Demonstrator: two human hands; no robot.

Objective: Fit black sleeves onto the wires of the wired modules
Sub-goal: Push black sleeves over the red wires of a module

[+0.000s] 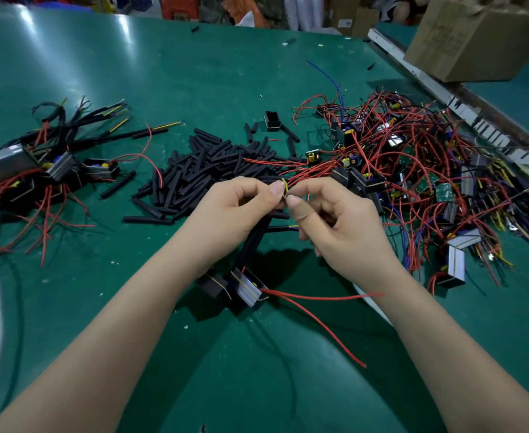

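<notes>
Yellow wire end (284,186) pinched between the fingertips of both hands, just above the near edge of the sleeve pile (207,173). Wire bundle running down and toward the body from that pinch, already inside a black sleeve (255,237) whose long axis slants from the fingertips down to the module (247,289) lying on the bench (194,89) between the forearms. Left hand (241,204) closed on the wire tip from the left, thumb and forefinger together; right hand (335,214) closed on it from the right, thumb up against the same tip. Both equally near, touching almost nail to nail. Likely next: tidying or pulling the tip clear of the sleeve mouth, along that same slanted axis. Two loose red leads (319,296) trailing rightward from the module, unsleeved. Further out: unsleeved modules in a red tangle (428,170) to the right, finished sleeved ones (53,151) to the left, cardboard box (475,39) far right.
</notes>
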